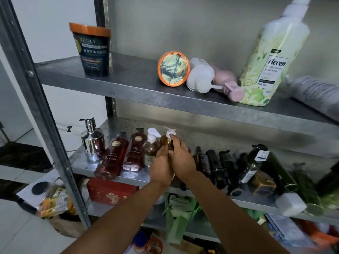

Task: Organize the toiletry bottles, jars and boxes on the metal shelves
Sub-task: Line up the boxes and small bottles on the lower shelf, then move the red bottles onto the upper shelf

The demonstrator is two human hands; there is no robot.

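The left hand (160, 167) wraps its fingers round the body of the amber pump bottle (164, 142). The right hand (182, 159) grips it higher, one finger at the neck. It stands on the middle shelf (128, 176), just right of the twin bottle (151, 151). It is probably smooth, stiff and heavy with liquid, so hold the body, not the pump.
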